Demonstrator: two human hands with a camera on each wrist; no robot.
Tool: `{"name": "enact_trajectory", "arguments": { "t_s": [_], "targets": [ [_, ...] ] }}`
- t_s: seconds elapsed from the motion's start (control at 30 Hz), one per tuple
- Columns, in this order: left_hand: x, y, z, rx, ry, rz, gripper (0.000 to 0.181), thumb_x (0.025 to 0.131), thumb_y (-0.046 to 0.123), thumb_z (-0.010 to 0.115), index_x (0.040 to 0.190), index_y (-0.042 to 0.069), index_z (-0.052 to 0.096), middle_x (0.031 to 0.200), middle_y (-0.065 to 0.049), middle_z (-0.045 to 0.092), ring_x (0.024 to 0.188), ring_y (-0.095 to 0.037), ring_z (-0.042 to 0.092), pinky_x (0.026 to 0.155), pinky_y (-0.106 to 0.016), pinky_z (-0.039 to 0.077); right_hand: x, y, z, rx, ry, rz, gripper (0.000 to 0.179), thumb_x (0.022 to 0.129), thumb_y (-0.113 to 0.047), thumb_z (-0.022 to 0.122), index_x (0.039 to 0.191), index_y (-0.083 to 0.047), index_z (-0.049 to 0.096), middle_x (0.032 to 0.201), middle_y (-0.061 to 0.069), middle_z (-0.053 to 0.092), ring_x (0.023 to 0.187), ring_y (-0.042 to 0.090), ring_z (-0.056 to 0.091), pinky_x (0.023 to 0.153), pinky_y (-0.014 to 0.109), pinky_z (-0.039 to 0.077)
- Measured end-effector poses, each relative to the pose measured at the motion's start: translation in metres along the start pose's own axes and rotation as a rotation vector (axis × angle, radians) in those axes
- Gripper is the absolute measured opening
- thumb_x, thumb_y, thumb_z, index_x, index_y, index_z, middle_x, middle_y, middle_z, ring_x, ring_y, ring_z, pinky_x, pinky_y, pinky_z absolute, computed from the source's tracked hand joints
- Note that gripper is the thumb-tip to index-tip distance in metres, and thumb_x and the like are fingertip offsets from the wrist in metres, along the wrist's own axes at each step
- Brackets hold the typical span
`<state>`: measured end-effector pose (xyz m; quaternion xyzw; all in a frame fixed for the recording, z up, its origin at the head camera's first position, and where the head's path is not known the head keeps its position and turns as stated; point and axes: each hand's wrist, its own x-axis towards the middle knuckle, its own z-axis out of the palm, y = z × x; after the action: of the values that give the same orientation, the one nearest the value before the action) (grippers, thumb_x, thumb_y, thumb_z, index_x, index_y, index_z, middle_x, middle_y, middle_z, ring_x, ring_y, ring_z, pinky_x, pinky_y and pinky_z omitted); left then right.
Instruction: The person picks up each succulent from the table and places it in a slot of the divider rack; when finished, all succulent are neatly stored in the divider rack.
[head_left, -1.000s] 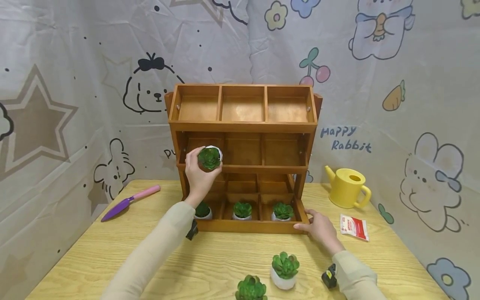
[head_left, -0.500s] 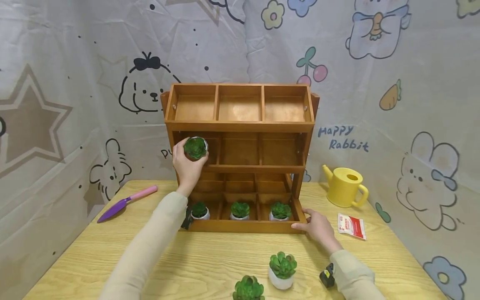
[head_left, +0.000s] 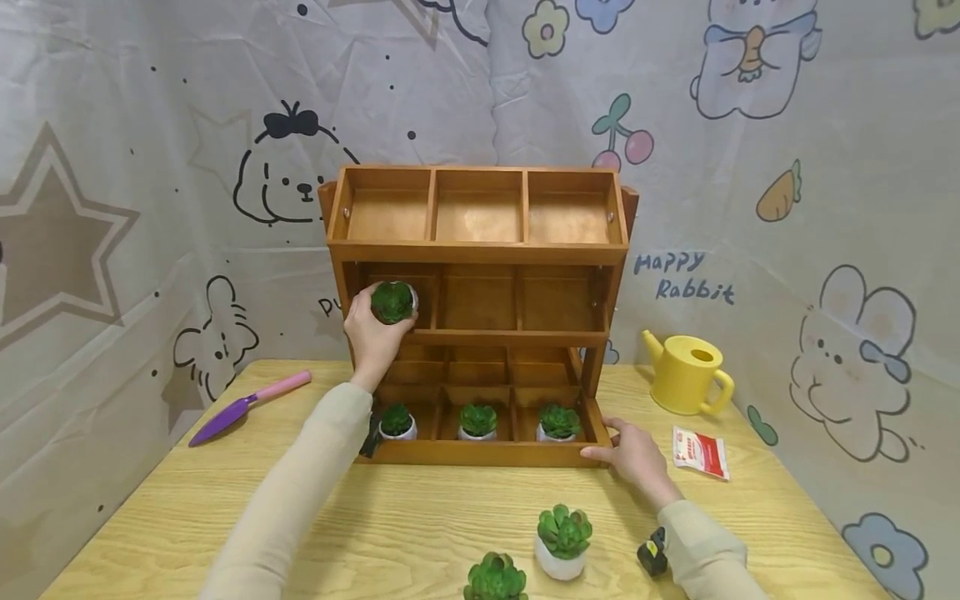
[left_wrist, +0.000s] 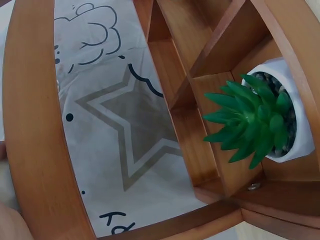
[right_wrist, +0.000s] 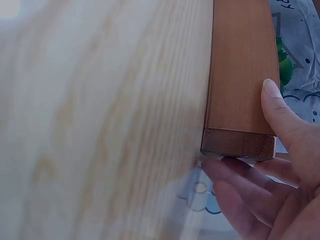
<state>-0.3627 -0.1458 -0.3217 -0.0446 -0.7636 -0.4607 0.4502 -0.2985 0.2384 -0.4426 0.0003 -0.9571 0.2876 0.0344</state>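
Observation:
My left hand [head_left: 372,340] grips a small succulent in a white pot [head_left: 393,302] at the left compartment of the middle tier of a wooden plant shelf [head_left: 480,454]. The plant's leafy top faces me. In the left wrist view, only a bit of that hand shows at the left edge; the held pot is out of sight. Below it, a spiky succulent [left_wrist: 250,120] sits in the bottom tier's left compartment. My right hand [head_left: 637,462] holds the shelf's lower right corner, its thumb [right_wrist: 272,92] on the front board and fingers curled by the end.
Two more potted succulents fill the bottom tier's middle [head_left: 477,421] and right [head_left: 558,422] compartments. Nearer me stand another potted succulent [head_left: 562,542] and a green one [head_left: 495,577] cut by the frame. A trowel [head_left: 251,407] lies left; a yellow watering can [head_left: 686,375] and a packet [head_left: 701,452] are right.
My left hand has carried the succulent left to the middle tier's left compartment, then slightly lower. The right hand keeps its hold on the shelf corner.

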Motion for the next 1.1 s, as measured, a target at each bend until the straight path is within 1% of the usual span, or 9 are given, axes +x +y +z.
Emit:
{"name": "enact_trajectory", "arguments": {
  "t_s": [0.07, 0.13, 0.27, 0.37, 0.53, 0.7, 0.87, 0.97, 1.1],
  "targets": [
    [0.0, -0.002, -0.001, 0.012, -0.021, -0.014, 0.062, 0.068, 0.014, 0.085, 0.122, 0.001, 0.058, 0.116, -0.022, 0.06, 0.11, -0.04, 0.055, 0.1, -0.053, 0.037, 0.001, 0.001, 0.001, -0.008, 0.002, 0.0, 0.088, 0.07, -0.054, 0.078, 0.136, -0.002, 0.05, 0.106, 0.02, 0.068, 0.089, 0.029, 0.065, 0.064, 0.04, 0.049],
    [0.001, -0.003, -0.001, 0.028, -0.043, -0.023, 0.062, 0.068, 0.014, 0.084, 0.123, 0.001, 0.058, 0.117, -0.021, 0.06, 0.111, -0.039, 0.054, 0.101, -0.053, 0.036, 0.001, 0.001, 0.001, -0.013, 0.002, 0.0, 0.087, 0.071, -0.054, 0.078, 0.136, -0.002, 0.05, 0.106, 0.02, 0.068, 0.092, 0.032, 0.065, 0.066, 0.042, 0.05],
    [0.003, -0.004, -0.001, 0.058, -0.083, -0.034, 0.063, 0.069, 0.015, 0.084, 0.124, 0.001, 0.057, 0.118, -0.021, 0.06, 0.113, -0.038, 0.054, 0.102, -0.053, 0.035, 0.001, 0.001, 0.001, 0.001, 0.006, -0.021, 0.086, 0.072, -0.05, 0.078, 0.136, 0.001, 0.049, 0.106, 0.023, 0.068, 0.095, 0.036, 0.065, 0.076, 0.048, 0.051],
    [0.004, -0.003, -0.001, 0.072, -0.11, -0.061, 0.063, 0.069, 0.015, 0.083, 0.124, 0.001, 0.056, 0.119, -0.021, 0.06, 0.113, -0.039, 0.053, 0.102, -0.053, 0.034, 0.001, 0.0, 0.002, 0.027, 0.005, -0.034, 0.086, 0.073, -0.048, 0.078, 0.135, 0.003, 0.049, 0.106, 0.024, 0.068, 0.095, 0.036, 0.065, 0.081, 0.05, 0.051],
    [0.007, 0.001, -0.002, 0.113, -0.156, -0.117, 0.063, 0.069, 0.015, 0.083, 0.124, 0.0, 0.055, 0.118, -0.022, 0.059, 0.114, -0.04, 0.051, 0.102, -0.055, 0.031, -0.001, -0.001, 0.002, 0.048, 0.008, -0.035, 0.084, 0.074, -0.046, 0.079, 0.135, 0.004, 0.049, 0.104, 0.024, 0.068, 0.094, 0.034, 0.065, 0.082, 0.05, 0.05],
    [0.01, 0.006, -0.002, 0.16, -0.196, -0.161, 0.063, 0.069, 0.015, 0.082, 0.124, 0.0, 0.054, 0.119, -0.022, 0.059, 0.114, -0.042, 0.051, 0.099, -0.057, 0.031, -0.001, -0.002, 0.002, 0.041, 0.013, -0.043, 0.082, 0.075, -0.043, 0.079, 0.134, 0.004, 0.049, 0.107, 0.026, 0.067, 0.096, 0.036, 0.065, 0.082, 0.05, 0.05],
    [0.012, 0.01, -0.004, 0.203, -0.245, -0.195, 0.064, 0.07, 0.017, 0.082, 0.124, -0.001, 0.053, 0.12, -0.023, 0.058, 0.114, -0.042, 0.051, 0.097, -0.059, 0.031, -0.002, -0.002, 0.001, 0.025, 0.011, -0.041, 0.083, 0.075, -0.046, 0.078, 0.134, 0.004, 0.049, 0.108, 0.026, 0.066, 0.096, 0.038, 0.064, 0.081, 0.051, 0.051],
    [0.013, 0.011, -0.005, 0.224, -0.275, -0.213, 0.065, 0.072, 0.019, 0.081, 0.126, -0.001, 0.051, 0.121, -0.024, 0.056, 0.115, -0.043, 0.051, 0.097, -0.059, 0.034, -0.002, -0.004, 0.0, 0.021, 0.005, -0.039, 0.084, 0.075, -0.047, 0.077, 0.135, 0.004, 0.048, 0.107, 0.026, 0.066, 0.095, 0.038, 0.064, 0.08, 0.051, 0.051],
    [0.015, 0.013, -0.005, 0.237, -0.304, -0.235, 0.066, 0.073, 0.02, 0.08, 0.128, -0.002, 0.049, 0.123, -0.025, 0.055, 0.115, -0.043, 0.051, 0.095, -0.058, 0.04, -0.002, -0.004, 0.0, 0.017, -0.001, -0.024, 0.083, 0.075, -0.047, 0.077, 0.136, 0.002, 0.048, 0.109, 0.026, 0.066, 0.097, 0.038, 0.064, 0.081, 0.051, 0.05]
  ]
}}
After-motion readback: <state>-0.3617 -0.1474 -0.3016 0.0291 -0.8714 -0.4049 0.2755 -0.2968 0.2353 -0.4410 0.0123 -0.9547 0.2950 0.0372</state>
